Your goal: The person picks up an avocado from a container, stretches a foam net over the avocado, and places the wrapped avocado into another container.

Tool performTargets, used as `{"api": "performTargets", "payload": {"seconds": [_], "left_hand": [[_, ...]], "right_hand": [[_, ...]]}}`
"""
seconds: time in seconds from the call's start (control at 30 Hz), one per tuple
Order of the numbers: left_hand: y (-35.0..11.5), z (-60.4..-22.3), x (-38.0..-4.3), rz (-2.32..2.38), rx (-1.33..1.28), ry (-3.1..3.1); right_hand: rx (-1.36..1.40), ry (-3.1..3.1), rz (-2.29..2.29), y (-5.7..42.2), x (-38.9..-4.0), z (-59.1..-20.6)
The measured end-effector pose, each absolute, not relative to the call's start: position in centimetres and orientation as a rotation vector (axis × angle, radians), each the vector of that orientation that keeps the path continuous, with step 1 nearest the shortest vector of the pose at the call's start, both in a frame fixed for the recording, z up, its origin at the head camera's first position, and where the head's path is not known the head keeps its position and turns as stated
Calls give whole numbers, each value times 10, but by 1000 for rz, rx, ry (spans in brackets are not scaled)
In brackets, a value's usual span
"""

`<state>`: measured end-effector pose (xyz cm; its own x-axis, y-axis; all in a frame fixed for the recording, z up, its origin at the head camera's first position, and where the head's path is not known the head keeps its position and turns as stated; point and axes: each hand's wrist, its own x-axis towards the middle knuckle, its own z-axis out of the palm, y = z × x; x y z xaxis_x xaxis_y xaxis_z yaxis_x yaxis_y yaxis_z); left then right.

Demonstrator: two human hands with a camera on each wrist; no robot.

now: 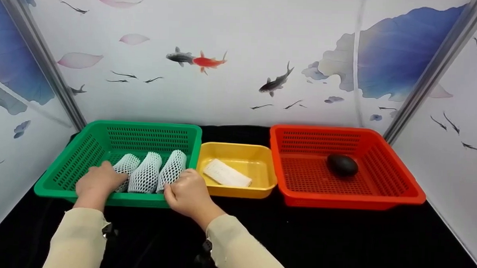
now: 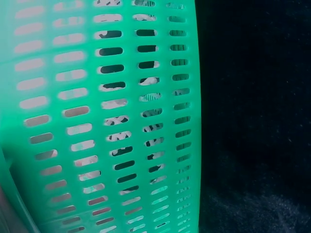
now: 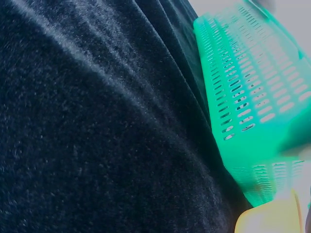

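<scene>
Three white foam-net sleeves stand side by side, leaning, in the green basket (image 1: 159, 126); what they contain is hidden. My left hand (image 1: 100, 180) reaches over the front rim and holds the left foam-net sleeve (image 1: 127, 164) between thumb and fingers. The middle foam-net sleeve (image 1: 145, 172) is untouched. At the basket's front right corner, my right hand (image 1: 190, 194) has curled fingers against the right foam-net sleeve (image 1: 174, 167); its fingertips are hidden, so its hold is unclear. Through the slots of the green wall (image 2: 104, 109), the left wrist view shows bits of white netting.
A yellow basket (image 1: 261, 150) adjoins the green one and contains a flat white foam-net sleeve (image 1: 227, 173). Beyond it, a red basket (image 1: 299, 199) holds a dark avocado-like fruit (image 1: 342, 165). Black cloth (image 1: 338, 240) covers the table; printed white panels (image 1: 231, 102) enclose it.
</scene>
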<state>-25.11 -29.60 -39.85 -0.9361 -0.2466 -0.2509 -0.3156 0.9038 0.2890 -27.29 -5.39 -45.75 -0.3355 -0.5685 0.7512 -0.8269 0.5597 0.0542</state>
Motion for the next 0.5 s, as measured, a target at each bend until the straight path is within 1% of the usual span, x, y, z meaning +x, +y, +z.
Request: {"api": "performTargets", "payload": {"seconds": [0.2,0.5], "left_hand": [[-294,-401,-251,511,-474,2887],[-294,-404,-253,524,-520,2964]], "right_hand": [[1121,-2041,497,-54,-272,-456],[1114,-2069,466,-53,-272,-455]]}}
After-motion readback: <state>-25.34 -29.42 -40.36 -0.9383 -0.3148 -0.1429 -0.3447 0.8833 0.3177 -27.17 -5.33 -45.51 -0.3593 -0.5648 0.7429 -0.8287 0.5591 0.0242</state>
